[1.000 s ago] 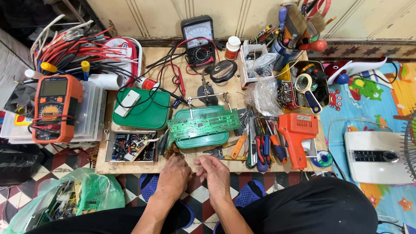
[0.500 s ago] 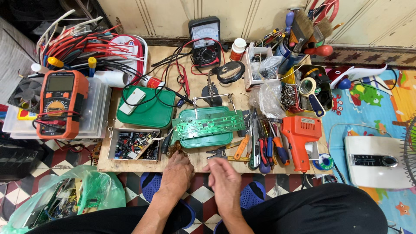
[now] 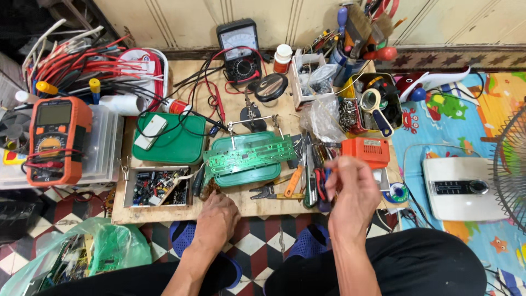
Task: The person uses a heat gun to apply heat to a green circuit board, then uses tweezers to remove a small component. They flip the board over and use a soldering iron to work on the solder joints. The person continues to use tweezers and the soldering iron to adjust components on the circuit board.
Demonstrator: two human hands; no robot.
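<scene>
My left hand (image 3: 216, 219) rests palm down on the front edge of the wooden work board (image 3: 164, 211), fingertips next to a small brown part (image 3: 210, 190). Just beyond it a long green circuit board (image 3: 249, 155) is clamped over a green lid. My right hand (image 3: 353, 192) is raised over a row of pliers and screwdrivers (image 3: 309, 170), fingers curled together close to the orange soldering gun (image 3: 366, 151). Whether those fingers pinch anything is not visible.
A tray of small components (image 3: 156, 187) and a green case (image 3: 175, 140) lie left of the circuit board. An orange multimeter (image 3: 55, 140), an analog meter (image 3: 240, 46), a wire bundle (image 3: 82, 60), a white fan base (image 3: 463, 189) and a green bag (image 3: 82, 252) surround the board.
My right hand has lifted off the board's front edge and moved right, over the hand tools. My left hand stays at the front edge.
</scene>
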